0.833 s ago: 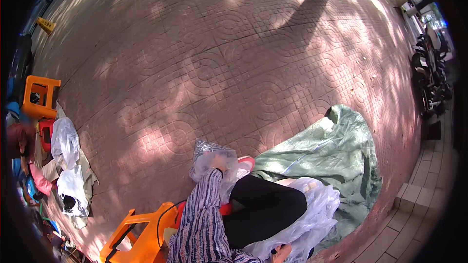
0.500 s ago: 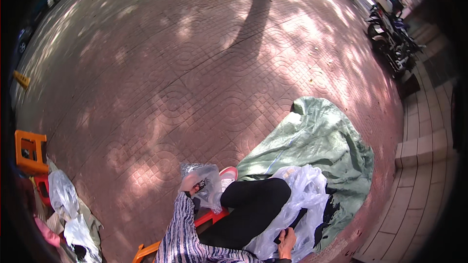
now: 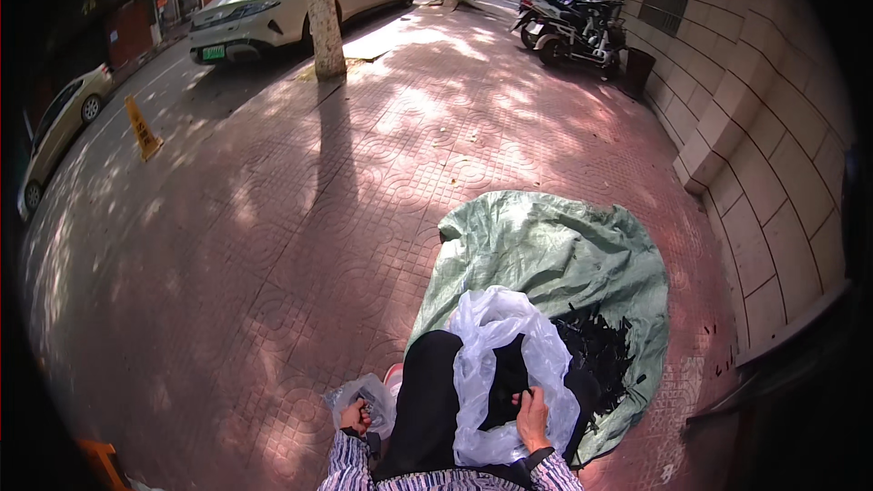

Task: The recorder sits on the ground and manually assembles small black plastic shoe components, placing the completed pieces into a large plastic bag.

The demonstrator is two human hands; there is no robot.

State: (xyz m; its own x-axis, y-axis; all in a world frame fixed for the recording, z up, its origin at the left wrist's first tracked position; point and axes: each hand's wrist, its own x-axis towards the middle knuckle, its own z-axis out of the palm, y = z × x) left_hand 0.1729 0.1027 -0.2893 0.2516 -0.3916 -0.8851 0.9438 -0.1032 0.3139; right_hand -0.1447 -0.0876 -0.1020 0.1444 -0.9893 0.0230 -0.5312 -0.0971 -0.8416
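Note:
My left hand (image 3: pixel 353 415) grips a small crumpled clear plastic bag (image 3: pixel 371 395) beside my left knee, near a pink shoe (image 3: pixel 393 375). My right hand (image 3: pixel 533 420) holds the rim of a large white translucent plastic bag (image 3: pixel 509 336) that lies across my lap, with dark stuff showing inside it. My black-trousered leg (image 3: pixel 426 405) sits between the two hands. Under and beyond the bag spreads a green tarp (image 3: pixel 546 255) with a heap of small black pieces (image 3: pixel 600 350) on it.
Brick pavement (image 3: pixel 300 218) stretches ahead. A tree trunk (image 3: pixel 325 9), a white car (image 3: pixel 282 0), a yellow caution sign (image 3: pixel 142 127) and parked scooters (image 3: pixel 568 23) stand far off. A tiled wall (image 3: pixel 773 145) runs along the right. An orange stool corner (image 3: pixel 98 462) shows lower left.
The view has swung up and to the right: the orange stools and bags on the left left the picture, the street came in. Both hands keep their bags.

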